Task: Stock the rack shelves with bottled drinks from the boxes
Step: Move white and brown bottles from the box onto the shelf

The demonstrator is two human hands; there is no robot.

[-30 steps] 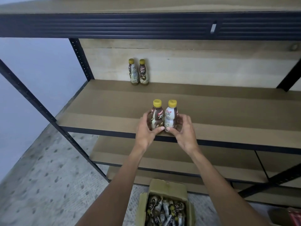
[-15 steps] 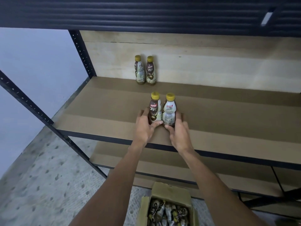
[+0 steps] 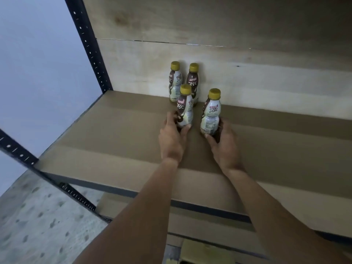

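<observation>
while left hand (image 3: 171, 139) grips one bottle (image 3: 185, 113) and right hand (image 3: 223, 149) another, four bottles (image 3: 192, 80) in all, one shelf (image 3: 114, 134)

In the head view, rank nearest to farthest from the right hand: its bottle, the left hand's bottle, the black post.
1. Right hand's bottle, gripped in the right hand.
2. Left hand's bottle, just left.
3. Black post, far left.

head view, close, down onto shelf (image 3: 118, 130)
</observation>
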